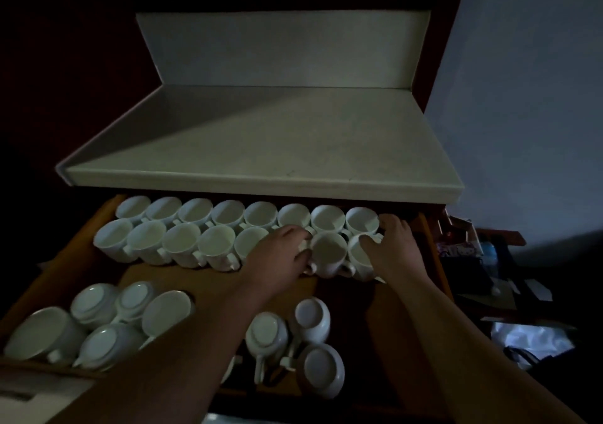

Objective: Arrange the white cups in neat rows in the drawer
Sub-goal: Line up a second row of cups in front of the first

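Nearest, at 6 o'clock: two bare forearms, reaching away over the open wooden drawer (109,206).

Left hand (280,253) near the centre, fingers curled against the left side of an upright cup (328,250) and holding it. Under the palm perhaps one more cup, but cannot tell.

Right hand (396,250) toward 3 o'clock, fingers bent over the rim of the end cup (357,257) and gripping it, close to the right wall of the drawer. Held so from both sides, probably, to press these two cups together and close the second row (181,244).

Behind it, toward 12 o'clock, the back row (228,213): eight upright white cups, rim touching rim, tucked under the edge of the pale countertop (261,136), so as to leave room in front.

At 8 o'clock a loose group (94,306), bottoms up or on the side. At 6 o'clock three more overturned cups (310,317), between the forearms. Not yet arranged, so perhaps half of the work left.

Bare wood between rows and loose cups, enough for further rows.

At 4 o'clock, outside the drawer, dim clutter (535,338), too dark to name.
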### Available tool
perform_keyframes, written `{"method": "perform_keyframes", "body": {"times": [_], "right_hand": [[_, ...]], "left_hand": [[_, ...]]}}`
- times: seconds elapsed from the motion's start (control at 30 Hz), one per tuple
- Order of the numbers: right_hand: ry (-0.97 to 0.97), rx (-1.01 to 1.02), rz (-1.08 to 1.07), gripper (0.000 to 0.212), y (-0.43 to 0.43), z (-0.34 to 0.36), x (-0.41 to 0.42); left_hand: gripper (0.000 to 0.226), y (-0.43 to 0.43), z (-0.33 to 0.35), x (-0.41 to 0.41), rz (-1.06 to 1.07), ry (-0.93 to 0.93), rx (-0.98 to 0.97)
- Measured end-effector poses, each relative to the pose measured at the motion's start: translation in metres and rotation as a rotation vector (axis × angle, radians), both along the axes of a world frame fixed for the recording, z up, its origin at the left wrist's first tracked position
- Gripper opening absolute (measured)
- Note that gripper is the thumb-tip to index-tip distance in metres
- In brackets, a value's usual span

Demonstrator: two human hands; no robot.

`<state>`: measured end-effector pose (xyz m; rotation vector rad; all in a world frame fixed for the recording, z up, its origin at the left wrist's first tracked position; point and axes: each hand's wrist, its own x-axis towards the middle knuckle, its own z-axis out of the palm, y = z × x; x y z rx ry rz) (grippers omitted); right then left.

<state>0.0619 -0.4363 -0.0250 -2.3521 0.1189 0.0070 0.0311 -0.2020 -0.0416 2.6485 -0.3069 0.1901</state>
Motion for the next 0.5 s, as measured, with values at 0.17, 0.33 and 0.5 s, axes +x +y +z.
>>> {"method": "perform_keyframes", "body": {"times": [0.17,0.33,0.5], "right_hand": [[-0.056,-0.002,0.113,0.051,0.045,0.028,-0.004],[-0.063,-0.043,0.214,0.050,0.101,0.054,-0.006],[-0.067,-0.033,0.195,0.049,0.171,0.074,-0.015]], "left_hand": [[0.030,0.037,0.037,-0.011,0.122,0.005,-0.020],[0.018,0.091,0.056,-0.015,0.138,-0.007,-0.004],[0.029,0.161,0.068,-0.024,0.126,-0.020,0.000]]}}
